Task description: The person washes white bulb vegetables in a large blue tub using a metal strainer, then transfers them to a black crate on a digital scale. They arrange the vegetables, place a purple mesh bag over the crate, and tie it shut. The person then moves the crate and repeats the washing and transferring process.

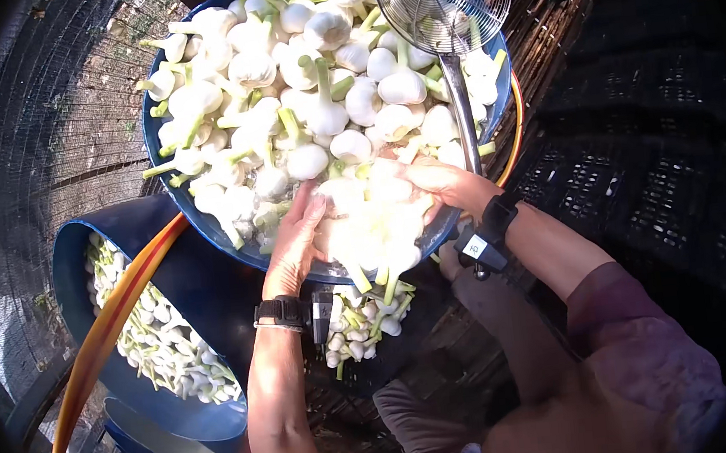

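A large round blue tub (168, 180) in front of me is heaped with white garlic bulbs (253, 68) on short green stems; water shows among them near the front. My left hand (296, 230) and my right hand (439, 181) cup a cluster of garlic bulbs (371, 217) between them at the tub's near rim. Glare washes out much of this cluster, and the bulbs partly hide the fingers of both hands. Several stems of the cluster point down toward me. Beyond my right hand, a wire skimmer (444, 2) lies over the heap, its metal handle (462, 108) pointing toward me.
Below the near rim lies another pile of garlic bulbs (364, 327). A tilted blue barrel (73, 281) at left holds many more. A yellow-orange hose (110, 325) crosses it and another stretch (517, 124) runs right of the tub. Black crates (639, 191) stand at right; mesh netting (30, 127) hangs left.
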Available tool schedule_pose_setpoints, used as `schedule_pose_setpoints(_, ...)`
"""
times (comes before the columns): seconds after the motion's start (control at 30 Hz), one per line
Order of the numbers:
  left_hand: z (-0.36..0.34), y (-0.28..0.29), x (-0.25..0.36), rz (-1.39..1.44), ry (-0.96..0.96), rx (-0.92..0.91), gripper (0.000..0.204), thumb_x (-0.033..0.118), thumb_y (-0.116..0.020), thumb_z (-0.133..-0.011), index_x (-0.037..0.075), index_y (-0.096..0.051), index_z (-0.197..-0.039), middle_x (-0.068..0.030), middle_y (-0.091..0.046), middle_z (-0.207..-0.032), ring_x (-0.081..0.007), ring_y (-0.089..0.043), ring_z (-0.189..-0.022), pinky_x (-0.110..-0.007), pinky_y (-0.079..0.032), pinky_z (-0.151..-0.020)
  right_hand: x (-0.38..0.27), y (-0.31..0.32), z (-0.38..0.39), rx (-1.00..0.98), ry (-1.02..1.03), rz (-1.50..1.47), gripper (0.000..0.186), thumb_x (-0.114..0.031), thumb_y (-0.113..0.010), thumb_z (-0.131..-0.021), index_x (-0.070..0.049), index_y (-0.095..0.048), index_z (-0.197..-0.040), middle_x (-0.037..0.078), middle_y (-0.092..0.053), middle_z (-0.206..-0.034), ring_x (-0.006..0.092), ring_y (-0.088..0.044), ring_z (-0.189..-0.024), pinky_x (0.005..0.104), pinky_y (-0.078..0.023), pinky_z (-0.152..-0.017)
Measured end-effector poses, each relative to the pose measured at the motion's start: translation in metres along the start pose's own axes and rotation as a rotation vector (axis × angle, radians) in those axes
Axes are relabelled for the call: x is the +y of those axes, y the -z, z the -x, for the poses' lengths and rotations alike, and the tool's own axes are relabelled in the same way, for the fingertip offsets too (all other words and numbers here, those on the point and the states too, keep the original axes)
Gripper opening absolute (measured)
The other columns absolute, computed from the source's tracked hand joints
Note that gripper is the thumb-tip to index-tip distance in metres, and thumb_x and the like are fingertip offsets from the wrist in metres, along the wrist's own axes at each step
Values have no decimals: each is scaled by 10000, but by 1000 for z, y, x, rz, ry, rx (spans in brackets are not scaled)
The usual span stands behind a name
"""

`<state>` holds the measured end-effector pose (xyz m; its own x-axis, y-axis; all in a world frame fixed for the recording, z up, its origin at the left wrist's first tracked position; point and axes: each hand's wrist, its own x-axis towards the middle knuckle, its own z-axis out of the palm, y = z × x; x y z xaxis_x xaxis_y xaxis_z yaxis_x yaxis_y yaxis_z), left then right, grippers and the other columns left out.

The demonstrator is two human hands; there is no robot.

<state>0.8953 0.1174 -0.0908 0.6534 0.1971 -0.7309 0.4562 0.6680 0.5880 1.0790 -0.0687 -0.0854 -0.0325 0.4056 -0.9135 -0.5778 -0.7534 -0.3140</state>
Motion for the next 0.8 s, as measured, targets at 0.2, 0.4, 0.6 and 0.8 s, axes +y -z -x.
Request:
schedule_pose_setpoints(0.2, -13, -28, 0, 14, 76, 43, 606, 344, -720, -803, 43, -485, -1273, -99, -590, -1163, -189, -582, -1029, -317, -492, -842, 9, -10, -15, 35, 242, -198, 436, -323, -527, -927, -78, -496, -1286, 75, -611, -1069, 147, -631, -831, 318, -536, -538)
schedule_pose_setpoints(0.4, -13, -27, -8, -50, 64, 54, 513, 344, -628, -863, 60, -488, -1267, -70, -592, -1138, -166, -576, -1021, -345, -495, -819, 39, -22, -13, -208, 538, -427, 414, -259, -515, -939, -34, -459, -1281, 73, -583, -1159, 174, -634, -872, 316, -564, -700)
schedule_pose_setpoints(0.6, 23, -30, -3, 24, -197, 59, 399, 229, -597, -853, 50, -561, -1208, -73, -586, -1135, -149, -577, -980, -276, -487, -802, 19, -69, -5, -114, 535, -602, 395, -270, -613, -894, -27, -517, -1191, 49, -614, -1054, 128, -613, -916, 282, -526, -802)
schedule_pose_setpoints(0.8, 124, -23, 6, 77, -257, -8, 439, 234, -653, -811, 3, -534, -1165, -75, -575, -1081, -152, -576, -945, -281, -472, -819, 30, -130, 66, -118, 701, -405, 511, -279, -705, -798, -32, -515, -1202, 53, -590, -1091, 129, -566, -974, 291, -456, -876)
